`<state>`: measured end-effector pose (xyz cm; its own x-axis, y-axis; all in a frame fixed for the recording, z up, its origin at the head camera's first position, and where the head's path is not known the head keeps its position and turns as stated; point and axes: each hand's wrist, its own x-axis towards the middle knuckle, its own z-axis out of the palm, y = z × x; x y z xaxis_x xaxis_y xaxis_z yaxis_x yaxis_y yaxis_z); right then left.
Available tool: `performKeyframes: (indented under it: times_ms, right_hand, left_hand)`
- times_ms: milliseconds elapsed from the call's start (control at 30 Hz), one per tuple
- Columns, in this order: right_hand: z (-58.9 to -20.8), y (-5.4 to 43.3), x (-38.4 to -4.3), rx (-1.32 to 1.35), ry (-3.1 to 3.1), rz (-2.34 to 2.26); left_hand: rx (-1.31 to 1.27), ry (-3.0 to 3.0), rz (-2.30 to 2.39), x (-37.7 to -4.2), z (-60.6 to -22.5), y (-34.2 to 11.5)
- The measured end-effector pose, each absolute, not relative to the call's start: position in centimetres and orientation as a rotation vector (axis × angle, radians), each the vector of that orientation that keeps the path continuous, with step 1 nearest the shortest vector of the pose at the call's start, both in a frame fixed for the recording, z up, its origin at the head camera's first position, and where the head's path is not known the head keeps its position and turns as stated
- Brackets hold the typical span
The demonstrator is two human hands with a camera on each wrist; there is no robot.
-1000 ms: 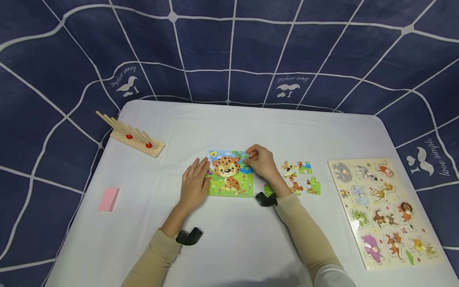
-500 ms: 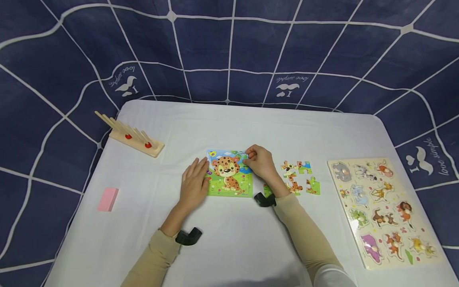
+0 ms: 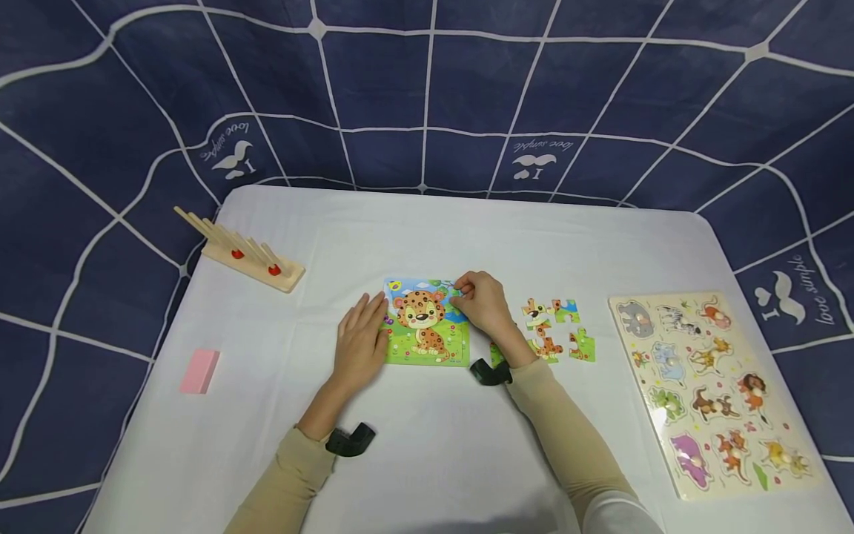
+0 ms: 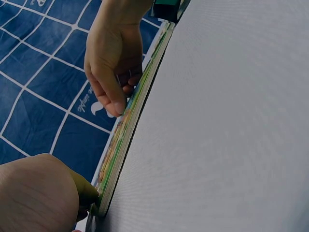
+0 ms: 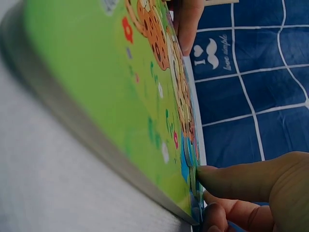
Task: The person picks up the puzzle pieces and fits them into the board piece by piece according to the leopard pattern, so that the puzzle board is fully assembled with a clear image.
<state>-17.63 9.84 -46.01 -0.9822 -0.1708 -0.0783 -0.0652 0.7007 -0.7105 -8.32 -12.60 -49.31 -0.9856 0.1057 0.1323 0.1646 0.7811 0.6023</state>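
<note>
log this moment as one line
left hand: rests at left edge of leopard puzzle | right hand: pinches at its far right corner | loose pieces: right of it, on white tabletop

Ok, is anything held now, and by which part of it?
The right hand seems to pinch a thin, partly blue jigsaw piece by its edge. The left hand only touches the rectangular, multicoloured leopard puzzle.

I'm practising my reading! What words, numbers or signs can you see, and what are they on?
"I", with a heart sign: on the blue cloth, by a moustache picture.
"love simple": also on the blue cloth, in three spots in the head view.
Leopard puzzle: tiny print near its bottom right corner, too small to read.
</note>
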Motion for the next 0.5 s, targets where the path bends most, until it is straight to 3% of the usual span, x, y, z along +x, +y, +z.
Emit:
performKeyframes:
  times_ms: [500]
  right_hand:
    - [-44.9, 10.2, -17.2, -0.281, 2.750, -1.159]
  left_hand:
    - [-0.234, -2.843, -0.960, -8.3, -49.4, -12.5]
